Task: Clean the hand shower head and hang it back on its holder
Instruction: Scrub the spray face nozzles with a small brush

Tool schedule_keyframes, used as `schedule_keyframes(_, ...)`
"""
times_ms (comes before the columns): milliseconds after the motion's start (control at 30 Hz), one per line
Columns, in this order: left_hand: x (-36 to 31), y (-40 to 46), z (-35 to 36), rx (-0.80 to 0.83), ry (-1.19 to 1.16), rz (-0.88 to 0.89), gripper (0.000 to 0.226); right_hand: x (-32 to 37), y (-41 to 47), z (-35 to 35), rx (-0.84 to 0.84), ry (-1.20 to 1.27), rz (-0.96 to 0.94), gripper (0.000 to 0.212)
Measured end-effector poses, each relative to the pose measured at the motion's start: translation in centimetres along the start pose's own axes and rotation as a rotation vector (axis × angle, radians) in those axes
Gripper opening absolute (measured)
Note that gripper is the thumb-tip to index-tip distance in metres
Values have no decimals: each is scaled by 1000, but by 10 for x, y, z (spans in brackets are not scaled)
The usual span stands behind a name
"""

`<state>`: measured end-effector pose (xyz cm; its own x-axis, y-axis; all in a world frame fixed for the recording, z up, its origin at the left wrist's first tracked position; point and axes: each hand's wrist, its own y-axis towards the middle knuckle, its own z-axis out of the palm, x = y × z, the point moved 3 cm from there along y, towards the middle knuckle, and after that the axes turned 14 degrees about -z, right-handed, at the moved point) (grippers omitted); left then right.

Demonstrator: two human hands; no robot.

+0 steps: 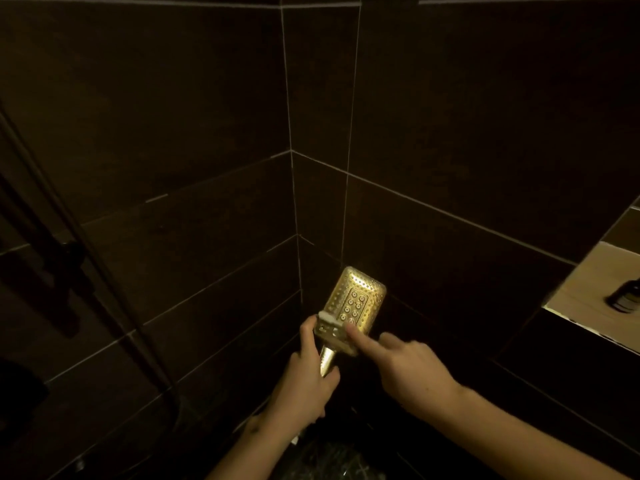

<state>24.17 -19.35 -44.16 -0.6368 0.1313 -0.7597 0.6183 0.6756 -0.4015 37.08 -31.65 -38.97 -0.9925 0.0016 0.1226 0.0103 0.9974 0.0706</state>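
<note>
The rectangular metal hand shower head (360, 292) points up with its nozzle face toward me, low in the tiled corner. My left hand (308, 375) grips its handle from the left, thumb up along the head's edge. My right hand (405, 362) reaches in from the right. Its straight index finger presses a small pale pad or cloth (332, 329) against the lower part of the nozzle face, while its other fingers are curled. What the pale piece is cannot be made out. A dark holder bracket (69, 252) sits on the vertical shower rail (45, 188) at the left.
Dark brown wall tiles (450, 116) with pale grout lines meet in a corner just behind the head. A lit wall niche (588, 289) at the right edge holds a dark bottle (627, 296). The room is very dim.
</note>
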Motion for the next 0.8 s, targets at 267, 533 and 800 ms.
schedule_keyframes(267, 6, -3, 3, 10, -16, 10, 95, -35, 1, -26, -117, -49, 206, 72)
schedule_keyframes(533, 9, -10, 9, 44, -62, -10, 92, -27, -11, -10, -126, -30, 214, 77)
schedule_keyframes(800, 5, -13, 25, 20, -60, 30, 93, -39, -18, -16, -284, 135, 434, 81)
